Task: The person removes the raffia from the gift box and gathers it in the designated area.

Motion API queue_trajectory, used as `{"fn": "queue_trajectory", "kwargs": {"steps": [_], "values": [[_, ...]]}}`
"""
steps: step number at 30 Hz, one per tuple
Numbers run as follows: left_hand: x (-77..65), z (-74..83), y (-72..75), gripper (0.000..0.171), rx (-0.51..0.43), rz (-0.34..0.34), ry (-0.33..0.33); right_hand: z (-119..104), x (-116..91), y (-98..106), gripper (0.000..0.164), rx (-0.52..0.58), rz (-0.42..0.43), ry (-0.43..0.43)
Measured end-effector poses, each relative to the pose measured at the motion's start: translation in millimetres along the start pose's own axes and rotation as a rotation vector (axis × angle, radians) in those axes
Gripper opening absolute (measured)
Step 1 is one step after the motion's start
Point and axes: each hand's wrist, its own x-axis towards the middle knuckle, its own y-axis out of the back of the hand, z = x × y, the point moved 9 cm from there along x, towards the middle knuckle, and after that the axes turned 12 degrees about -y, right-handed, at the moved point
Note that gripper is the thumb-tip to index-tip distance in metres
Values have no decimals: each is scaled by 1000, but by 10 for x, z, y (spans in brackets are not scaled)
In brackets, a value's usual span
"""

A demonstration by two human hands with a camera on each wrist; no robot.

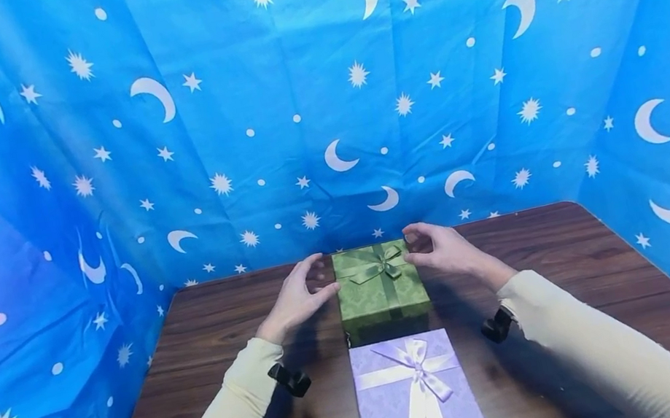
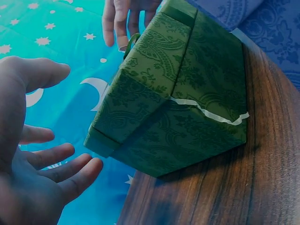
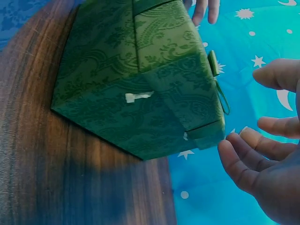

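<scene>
A green gift box [image 1: 382, 293] with a patterned cover and a green ribbon bow on its lid stands at the far side of the table. My left hand [image 1: 298, 296] is beside its left side, and the left wrist view shows a gap between those fingers [image 2: 77, 180] and the box. On the other side, my right hand [image 1: 444, 250] has its fingers spread near the lid's right edge; whether a fingertip touches it I cannot tell. Nearer to me lies a purple gift box [image 1: 382, 408] with a pale lilac ribbon and bow.
The dark wooden table [image 1: 199, 350] ends just behind the green box. A blue cloth [image 1: 261, 88] with white moons and stars hangs behind and at both sides. Pale strips [image 2: 211, 114] show on the green box's side. Black straps [image 1: 290, 379] sit at both wrists.
</scene>
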Motion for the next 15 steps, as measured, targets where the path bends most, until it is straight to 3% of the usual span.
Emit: {"fn": "queue_trajectory", "kwargs": {"steps": [9, 15], "values": [[-80, -49, -89, 72, -61, 13, 31, 151, -40, -57, 58, 20, -27, -56], [-87, -58, -71, 69, -78, 40, 47, 189, -25, -95, 56, 58, -22, -71]]}}
